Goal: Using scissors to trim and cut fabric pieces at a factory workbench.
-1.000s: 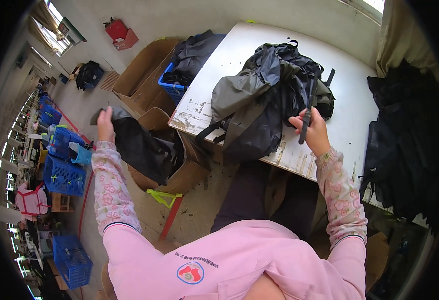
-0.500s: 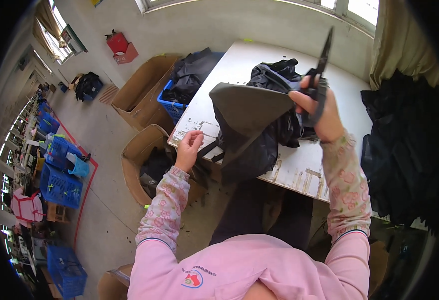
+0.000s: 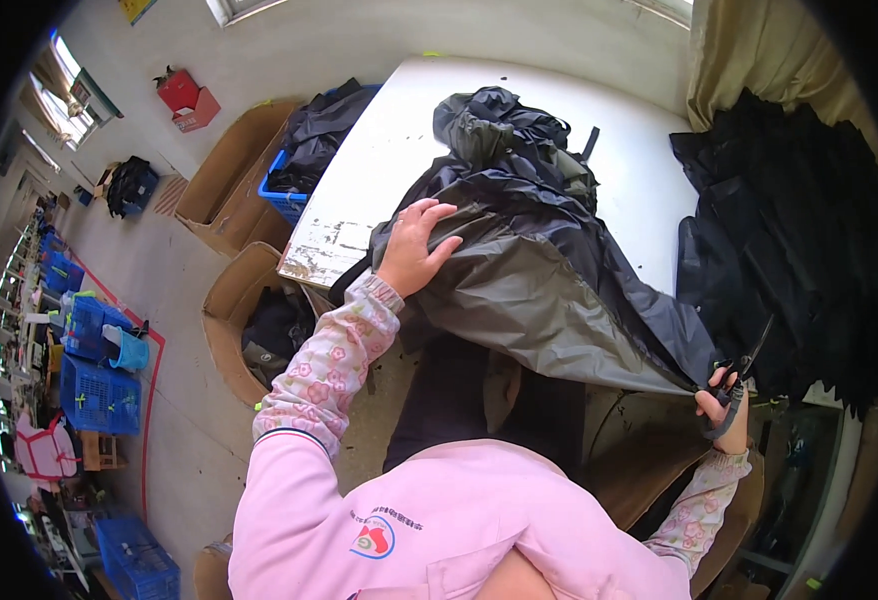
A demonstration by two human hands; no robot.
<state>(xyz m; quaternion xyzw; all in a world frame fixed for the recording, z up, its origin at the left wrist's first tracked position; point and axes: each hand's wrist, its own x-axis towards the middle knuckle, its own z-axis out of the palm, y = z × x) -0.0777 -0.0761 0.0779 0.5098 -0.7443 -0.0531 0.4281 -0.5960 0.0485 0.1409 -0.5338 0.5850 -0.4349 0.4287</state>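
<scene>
A dark grey and black sheet of thin, shiny fabric (image 3: 519,290) spreads over the white table (image 3: 359,160) and hangs past its front edge. My left hand (image 3: 417,248) lies on the fabric's left part, fingers apart. Out at the lower right, my right hand (image 3: 723,412) is closed around black-handled scissors (image 3: 754,352), whose blades point up and away. The same hand pinches a corner of the fabric, which is stretched taut between there and the table. At the far end the cloth bunches into a crumpled heap (image 3: 484,130).
A pile of black cloth (image 3: 779,250) drapes to the right of the table. To the left stand a blue basket (image 3: 284,203) of dark fabric and open cardboard boxes (image 3: 229,180). Blue crates (image 3: 99,392) line the floor farther left.
My right hand, with the scissors, has swung from above the table down to the lower right, pulling the fabric out. My left hand has moved onto the fabric.
</scene>
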